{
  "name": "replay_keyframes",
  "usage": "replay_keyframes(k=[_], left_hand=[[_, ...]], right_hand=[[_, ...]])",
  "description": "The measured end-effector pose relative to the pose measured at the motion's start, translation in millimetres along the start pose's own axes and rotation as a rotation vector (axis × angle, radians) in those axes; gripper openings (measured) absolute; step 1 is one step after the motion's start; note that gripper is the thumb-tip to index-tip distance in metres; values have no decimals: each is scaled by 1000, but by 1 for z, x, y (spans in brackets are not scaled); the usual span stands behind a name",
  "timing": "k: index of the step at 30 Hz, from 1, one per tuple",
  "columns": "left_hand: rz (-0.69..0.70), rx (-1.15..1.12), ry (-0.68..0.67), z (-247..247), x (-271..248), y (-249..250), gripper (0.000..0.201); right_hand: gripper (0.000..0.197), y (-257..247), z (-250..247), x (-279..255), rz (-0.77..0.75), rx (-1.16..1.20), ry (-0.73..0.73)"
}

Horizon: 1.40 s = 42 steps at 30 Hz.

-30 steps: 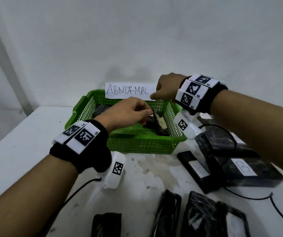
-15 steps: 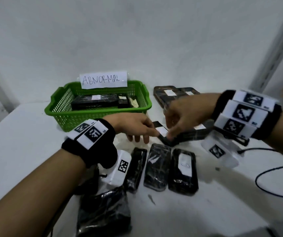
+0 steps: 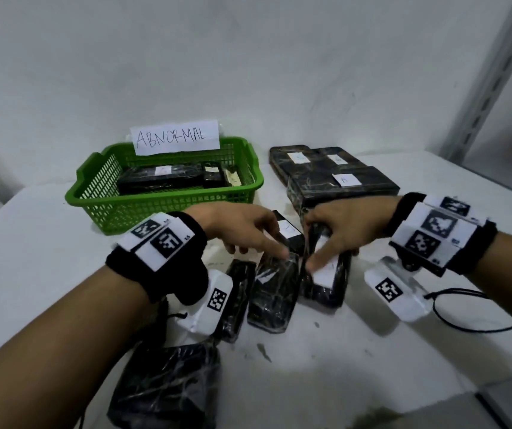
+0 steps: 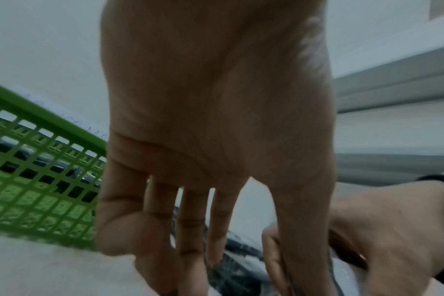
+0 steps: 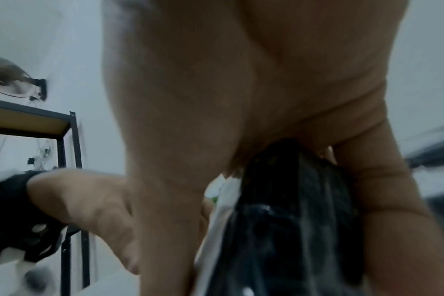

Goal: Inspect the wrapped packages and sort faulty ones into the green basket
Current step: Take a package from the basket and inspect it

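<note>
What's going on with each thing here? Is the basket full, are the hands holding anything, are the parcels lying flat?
Green basket: partly filled, several black parcels inside.
ABNORMAL sign: upright on the basket's back rim.
Right hand: grips a labelled parcel, thumb on its white label.
Left hand: holds nothing, fingers straight, fingertip on the middle parcel.
Stack: flat, labels up, right of the basket.

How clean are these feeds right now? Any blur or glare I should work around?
Head view: sharp, edges bowed, sheen on the wrapped packages. Left wrist: green basket smeared, left hand dim. Right wrist: right hand fills the frame, its gripped package blurred.
</note>
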<state>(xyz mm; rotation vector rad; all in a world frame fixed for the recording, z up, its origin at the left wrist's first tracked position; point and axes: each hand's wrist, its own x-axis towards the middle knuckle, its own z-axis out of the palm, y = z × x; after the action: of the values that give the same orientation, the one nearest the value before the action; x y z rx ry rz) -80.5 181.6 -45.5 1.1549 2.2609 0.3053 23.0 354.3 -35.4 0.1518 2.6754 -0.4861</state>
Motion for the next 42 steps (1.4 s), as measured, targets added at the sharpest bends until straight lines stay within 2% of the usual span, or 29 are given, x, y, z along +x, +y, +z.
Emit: replay_keyframes(k=[2,3,6,8,10,14,15,19,22,25,28,31,34,36,37,39,42], left_hand=[[76,-182,115,-11,-9,2,48],[108,-295,175,-16,-15,3,44],[177,-517,325,-27,-31,5,53],[218,-603,434,-31,-34,1,56],[273,-711,563,-34,-35,-6,47],[317,-855,727,-38,-40,-28,40],[312,-853,743,-38,-42,-33,38],[276,-824,842,-36,-44,-55,33],[264,-805,921,-31,-45,-65,32],[268,-823,976,-26,-44,-70,30],[277,-795,999,-29,-45,-75,30],[346,-758,987,-33,-48,-80,36],[427,-771,982,-33,-48,-82,32],[467,-837,971,-32,-45,-80,17],[469,-853,982,-32,-44,-80,9],[455,-833,1017,-31,-42,-79,5],[448,-803,1071,-31,-42,-79,6]], right_hand=[[40,0,-22,-7,-4,-27,157],[37,0,-31,-9,-12,34,237],[30,-7,-47,-6,-130,483,542],[22,-18,-47,3,-242,837,666],[17,-29,-43,17,-327,1045,683],[47,-47,-32,45,-455,1289,625],[49,-51,-29,50,-460,1299,610],[35,-64,-21,71,-484,1282,555],[36,-73,-17,83,-517,1227,623],[47,-81,-13,90,-532,1139,711],[46,-87,-10,89,-536,1112,732],[45,-87,-10,85,-528,1010,748],[45,-86,-8,88,-474,1032,614],[39,-88,-7,90,-463,1146,498],[35,-90,-7,91,-476,1195,492],[29,-93,-6,93,-511,1253,566],[36,-93,-6,96,-556,1220,719]])
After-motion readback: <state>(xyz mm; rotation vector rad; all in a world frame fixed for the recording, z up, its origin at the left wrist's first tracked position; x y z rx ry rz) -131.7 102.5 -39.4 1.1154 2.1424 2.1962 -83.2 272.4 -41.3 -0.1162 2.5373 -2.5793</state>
